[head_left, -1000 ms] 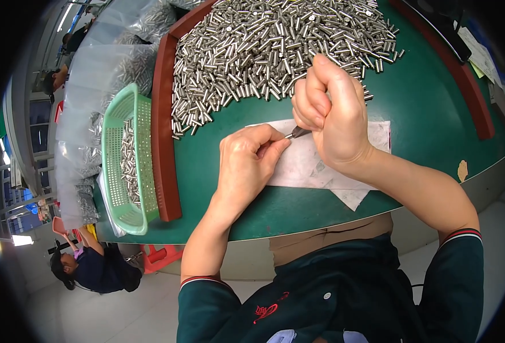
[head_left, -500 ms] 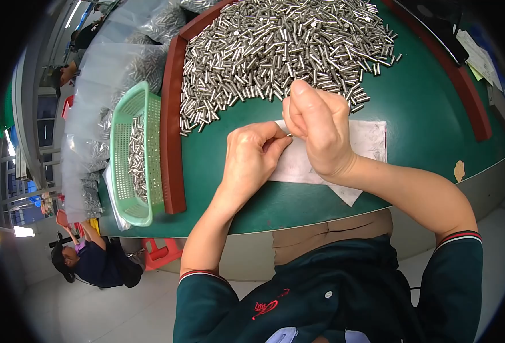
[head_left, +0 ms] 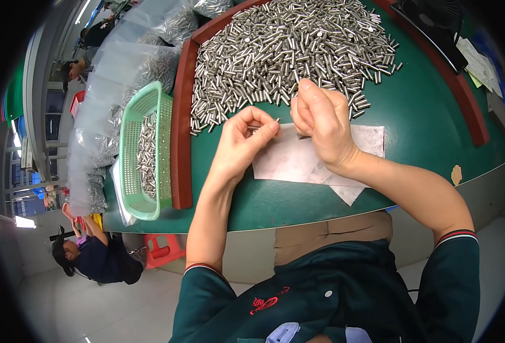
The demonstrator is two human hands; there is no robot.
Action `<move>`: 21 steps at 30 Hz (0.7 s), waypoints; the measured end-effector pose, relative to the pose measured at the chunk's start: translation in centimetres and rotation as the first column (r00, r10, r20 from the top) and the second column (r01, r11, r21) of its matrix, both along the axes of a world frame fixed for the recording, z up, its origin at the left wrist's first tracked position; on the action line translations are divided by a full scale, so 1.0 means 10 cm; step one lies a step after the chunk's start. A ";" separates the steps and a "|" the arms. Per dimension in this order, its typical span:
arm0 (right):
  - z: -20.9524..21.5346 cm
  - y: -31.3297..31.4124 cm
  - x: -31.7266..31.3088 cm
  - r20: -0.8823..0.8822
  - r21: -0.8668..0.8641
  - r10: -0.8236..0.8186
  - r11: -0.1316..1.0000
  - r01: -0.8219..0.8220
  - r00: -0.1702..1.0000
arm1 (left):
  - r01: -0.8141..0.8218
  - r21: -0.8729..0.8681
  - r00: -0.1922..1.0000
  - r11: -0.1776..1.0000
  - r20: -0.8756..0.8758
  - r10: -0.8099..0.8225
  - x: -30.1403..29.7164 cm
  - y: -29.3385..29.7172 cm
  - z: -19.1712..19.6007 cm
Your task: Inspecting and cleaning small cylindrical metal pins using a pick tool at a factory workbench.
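A large heap of short, shiny metal pins (head_left: 298,51) is spread over the green tabletop. My left hand (head_left: 242,140) is just in front of the heap, thumb and forefinger pinched on a small metal pin (head_left: 278,120) whose tip shows past them. My right hand (head_left: 328,128) is closed in a fist, thumb on top, above a stained whitish cloth (head_left: 286,163). A dark bit shows under that fist, but what it grips is hidden. The two hands are apart.
Reddish-brown wooden rails (head_left: 182,154) border the work surface. To the left stands a green plastic basket (head_left: 129,166) holding more pins, beside clear plastic bags (head_left: 144,63) of pins. A black fan (head_left: 432,23) is at the far right. Another person (head_left: 101,257) works at lower left.
My left hand has moved left and slightly away from me, opening a gap from my right fist, which stays closed over the cloth. The whole view has shifted slightly.
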State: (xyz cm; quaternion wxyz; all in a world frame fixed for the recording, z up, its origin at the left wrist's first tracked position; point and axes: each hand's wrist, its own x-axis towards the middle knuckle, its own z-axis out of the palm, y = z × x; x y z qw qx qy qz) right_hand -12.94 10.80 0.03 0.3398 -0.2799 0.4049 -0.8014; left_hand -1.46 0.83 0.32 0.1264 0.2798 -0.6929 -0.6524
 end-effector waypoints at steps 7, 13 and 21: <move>0.03 -0.02 -0.09 0.143 0.006 0.084 0.996 -0.085 0.986 | 0.031 0.561 0.986 0.827 -0.152 0.066 0.02 -0.15 -0.03; 0.05 -0.02 0.00 0.080 -0.040 0.085 0.996 -0.082 0.993 | 0.010 0.562 0.977 0.827 -0.184 0.113 0.04 -0.14 -0.10; 0.11 0.02 -0.09 -0.050 0.025 0.062 0.998 -0.061 0.997 | 0.006 0.493 0.983 0.870 -0.163 0.085 0.05 -0.13 -0.12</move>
